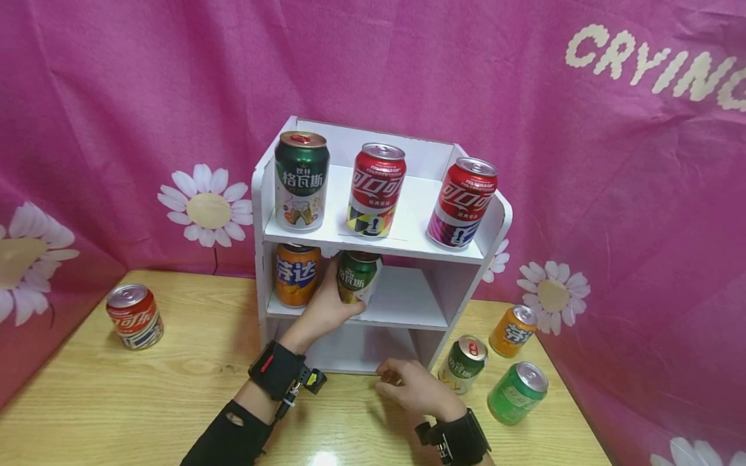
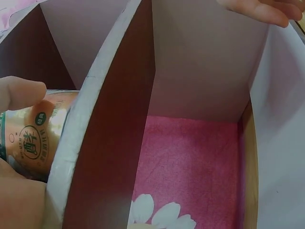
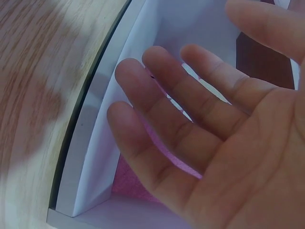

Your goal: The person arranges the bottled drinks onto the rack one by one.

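Note:
My left hand (image 1: 330, 304) reaches into the middle level of a small white shelf (image 1: 408, 246) and grips a green and white kvass can (image 1: 357, 275). In the left wrist view, thumb and fingers wrap this can (image 2: 35, 136) at the shelf board's edge. To its left on the same board stands an orange soda can (image 1: 296, 275). My right hand (image 1: 410, 386) hovers low before the bottom level, holding nothing. Its palm and loosely bent fingers (image 3: 138, 86) show in the right wrist view.
The top board carries a tall kvass can (image 1: 302, 181) and two red cola cans (image 1: 377, 188). A red can (image 1: 135, 317) stands at the table's left. Right of the shelf are a kvass can (image 1: 463, 364), a green can (image 1: 517, 393) and an orange can (image 1: 513, 331). Pink cloth hangs behind.

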A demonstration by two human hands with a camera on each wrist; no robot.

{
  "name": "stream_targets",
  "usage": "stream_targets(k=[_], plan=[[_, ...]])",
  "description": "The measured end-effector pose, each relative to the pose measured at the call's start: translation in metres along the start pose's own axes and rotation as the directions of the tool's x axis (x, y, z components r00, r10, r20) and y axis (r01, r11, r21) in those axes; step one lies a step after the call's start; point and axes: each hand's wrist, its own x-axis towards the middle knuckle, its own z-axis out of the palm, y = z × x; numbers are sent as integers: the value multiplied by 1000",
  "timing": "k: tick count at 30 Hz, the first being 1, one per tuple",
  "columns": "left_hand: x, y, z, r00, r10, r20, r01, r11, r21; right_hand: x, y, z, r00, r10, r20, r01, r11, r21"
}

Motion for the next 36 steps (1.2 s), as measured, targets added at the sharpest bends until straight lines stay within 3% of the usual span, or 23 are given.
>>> stream_targets(k=[5,19,26,36], plan=[[0,-2,2,999,30,-15,-30,999,11,0,0,0,1000,0,-1,0,1000,-5],[0,-4,3,999,41,-16,-40,999,21,-1,-3,0,1000,9,13,-9,1000,5],[0,-4,7,998,51,-48,-46,995,91,-1,-2,0,1000,-1,5,1,1000,2],[-1,-1,3,1000,17,-26,-16,999,45,0,-3,0,1000,-3,-5,3,1000,-5]])
